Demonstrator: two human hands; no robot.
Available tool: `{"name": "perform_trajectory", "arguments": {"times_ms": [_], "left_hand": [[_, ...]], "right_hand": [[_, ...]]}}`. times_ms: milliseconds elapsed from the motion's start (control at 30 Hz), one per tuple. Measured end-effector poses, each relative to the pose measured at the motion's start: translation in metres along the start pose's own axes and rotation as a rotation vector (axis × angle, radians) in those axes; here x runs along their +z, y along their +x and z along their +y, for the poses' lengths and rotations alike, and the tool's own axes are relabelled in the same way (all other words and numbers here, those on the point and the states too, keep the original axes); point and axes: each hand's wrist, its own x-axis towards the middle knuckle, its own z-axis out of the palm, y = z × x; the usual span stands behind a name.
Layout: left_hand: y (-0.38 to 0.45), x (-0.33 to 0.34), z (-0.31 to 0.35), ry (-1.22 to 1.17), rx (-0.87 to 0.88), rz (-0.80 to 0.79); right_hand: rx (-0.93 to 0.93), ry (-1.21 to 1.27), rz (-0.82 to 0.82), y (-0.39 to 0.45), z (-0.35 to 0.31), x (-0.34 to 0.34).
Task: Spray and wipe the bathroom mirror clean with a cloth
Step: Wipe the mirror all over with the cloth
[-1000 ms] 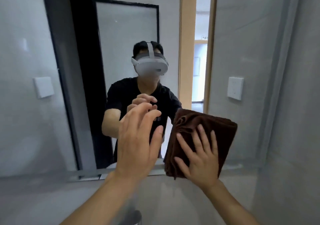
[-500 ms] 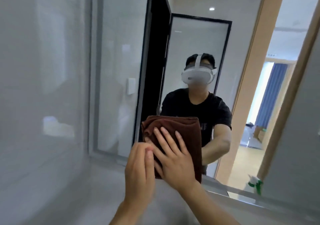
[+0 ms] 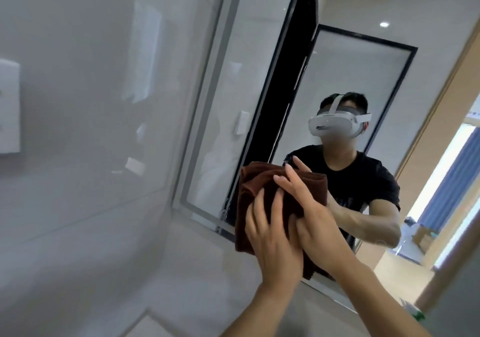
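A folded brown cloth [image 3: 255,180] lies flat against the bathroom mirror [image 3: 337,71] near its lower left corner. My right hand [image 3: 306,206] presses on the cloth with fingers spread. My left hand [image 3: 272,235] also rests on the cloth, lower down, its fingers overlapping the right hand's thumb side. The mirror reflects a person in a black shirt wearing a white headset. The lower part of the cloth is hidden behind my hands.
Grey tiled wall [image 3: 91,154] fills the left, with a white wall switch [image 3: 9,105] at the far left edge. The mirror's grey frame [image 3: 197,209] runs along its bottom and left. A green and white spray bottle tip [image 3: 415,313] shows at the lower right.
The view has swung left and tilted. The cloth has slid along the mirror to its lower left corner. My left hand, earlier off the cloth, now presses on it beside the right.
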Motion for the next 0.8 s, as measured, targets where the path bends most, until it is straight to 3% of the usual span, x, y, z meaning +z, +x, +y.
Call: {"name": "perform_trajectory", "arguments": {"times_ms": [133, 333, 500, 800], "left_hand": [[0.001, 0.038, 0.018, 0.155, -0.05, 0.08], [-0.01, 0.052, 0.002, 0.276, -0.009, 0.132], [0.0, 0.034, -0.049, 0.316, 0.106, 0.15], [0.075, -0.023, -0.143, 0.32, -0.058, 0.217]], "right_hand": [[-0.061, 0.027, 0.11, -0.011, -0.007, -0.029], [-0.133, -0.302, 0.388, -0.038, -0.004, -0.065], [-0.151, -0.527, 0.357, -0.026, 0.003, -0.065], [-0.135, -0.68, 0.304, -0.01, -0.016, -0.066]]}}
